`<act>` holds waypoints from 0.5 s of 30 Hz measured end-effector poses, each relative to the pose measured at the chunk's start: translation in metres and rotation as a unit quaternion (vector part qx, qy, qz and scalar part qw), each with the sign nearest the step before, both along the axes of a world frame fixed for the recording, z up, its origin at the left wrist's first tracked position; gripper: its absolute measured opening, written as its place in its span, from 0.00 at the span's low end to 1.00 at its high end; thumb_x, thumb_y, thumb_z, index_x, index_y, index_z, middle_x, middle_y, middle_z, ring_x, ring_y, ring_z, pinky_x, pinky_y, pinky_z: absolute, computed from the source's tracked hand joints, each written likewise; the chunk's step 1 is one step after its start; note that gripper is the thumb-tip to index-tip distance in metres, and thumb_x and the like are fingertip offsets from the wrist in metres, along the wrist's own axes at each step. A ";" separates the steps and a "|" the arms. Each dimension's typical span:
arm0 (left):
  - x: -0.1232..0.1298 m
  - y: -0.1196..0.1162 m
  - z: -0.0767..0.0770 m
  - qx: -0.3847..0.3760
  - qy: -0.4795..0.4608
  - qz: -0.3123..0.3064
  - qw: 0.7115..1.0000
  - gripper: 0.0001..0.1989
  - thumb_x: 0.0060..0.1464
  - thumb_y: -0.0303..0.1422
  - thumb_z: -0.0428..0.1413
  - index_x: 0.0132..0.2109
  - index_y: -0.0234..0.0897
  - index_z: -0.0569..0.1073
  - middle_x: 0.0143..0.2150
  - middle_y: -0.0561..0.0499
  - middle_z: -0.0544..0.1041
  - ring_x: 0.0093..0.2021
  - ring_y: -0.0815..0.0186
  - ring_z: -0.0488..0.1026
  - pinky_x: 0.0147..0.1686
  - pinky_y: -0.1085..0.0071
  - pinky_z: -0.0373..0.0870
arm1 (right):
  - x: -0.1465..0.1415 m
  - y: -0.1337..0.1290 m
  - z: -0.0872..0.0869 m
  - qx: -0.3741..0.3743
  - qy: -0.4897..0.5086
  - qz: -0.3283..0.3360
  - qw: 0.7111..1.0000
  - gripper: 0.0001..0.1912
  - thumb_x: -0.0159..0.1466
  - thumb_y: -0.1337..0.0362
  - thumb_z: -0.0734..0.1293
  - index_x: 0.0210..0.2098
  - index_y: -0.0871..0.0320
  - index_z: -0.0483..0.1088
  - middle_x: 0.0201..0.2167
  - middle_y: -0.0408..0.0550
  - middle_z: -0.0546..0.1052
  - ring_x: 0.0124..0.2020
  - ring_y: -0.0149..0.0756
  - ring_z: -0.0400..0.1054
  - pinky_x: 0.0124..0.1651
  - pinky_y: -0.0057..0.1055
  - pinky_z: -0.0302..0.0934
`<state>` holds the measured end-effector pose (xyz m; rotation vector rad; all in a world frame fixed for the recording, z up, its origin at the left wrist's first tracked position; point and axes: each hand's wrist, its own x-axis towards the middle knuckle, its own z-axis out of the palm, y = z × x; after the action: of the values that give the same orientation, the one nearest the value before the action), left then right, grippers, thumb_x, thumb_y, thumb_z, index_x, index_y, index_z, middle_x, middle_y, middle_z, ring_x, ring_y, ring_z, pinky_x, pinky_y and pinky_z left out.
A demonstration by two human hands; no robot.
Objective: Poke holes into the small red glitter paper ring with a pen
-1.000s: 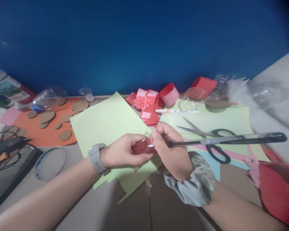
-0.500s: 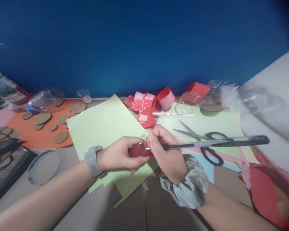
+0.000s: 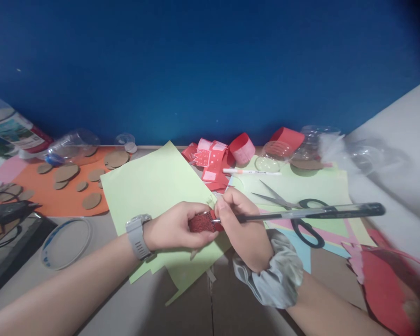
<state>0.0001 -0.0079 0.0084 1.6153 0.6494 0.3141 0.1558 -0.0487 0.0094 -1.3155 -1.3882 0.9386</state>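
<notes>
My left hand point(image 3: 178, 227), with a grey watch point(image 3: 138, 237) at its wrist, is closed around a small red piece point(image 3: 200, 223) covered in a dark drawn pattern. My right hand point(image 3: 243, 224) grips a black pen point(image 3: 311, 212), its metal tip at the right part of the red piece's patterned face. A grey scrunchie point(image 3: 271, 270) circles the right wrist. Beneath both hands lies light green paper point(image 3: 150, 186). Part of the red piece is hidden by my fingers.
Black-handled scissors point(image 3: 294, 205) lie partly open behind the pen. Red paper cutouts point(image 3: 213, 161) and a white marker point(image 3: 250, 171) are at the back. Cardboard discs point(image 3: 66, 173) rest on orange paper point(image 3: 35, 191) at left, near a glue gun point(image 3: 9, 212) and a tape ring point(image 3: 44, 252).
The pen tip has shifted slightly along the red piece, and dark marks near it look denser. The view has tilted a little; both hands keep their hold.
</notes>
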 end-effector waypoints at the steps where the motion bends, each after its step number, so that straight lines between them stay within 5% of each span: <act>1: 0.000 0.000 0.000 0.001 0.000 -0.001 1.000 0.08 0.53 0.32 0.56 0.32 0.33 0.65 0.22 0.55 0.68 0.21 0.74 0.67 0.21 0.78 0.62 | 0.000 0.000 0.000 0.000 0.001 -0.001 1.000 0.13 0.62 0.69 0.58 0.21 0.56 0.54 0.18 0.35 0.54 0.20 0.25 0.50 0.24 0.25 0.49; 15: 0.000 -0.001 0.000 -0.024 -0.002 0.007 1.000 0.08 0.53 0.32 0.56 0.33 0.32 0.65 0.23 0.55 0.68 0.21 0.73 0.67 0.21 0.78 0.63 | 0.001 -0.001 0.001 0.006 0.013 0.009 1.000 0.13 0.62 0.71 0.57 0.22 0.56 0.55 0.18 0.36 0.55 0.21 0.26 0.51 0.24 0.25 0.49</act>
<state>0.0003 -0.0086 0.0085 1.5646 0.6607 0.3087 0.1568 -0.0500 0.0108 -1.2808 -1.3856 0.9547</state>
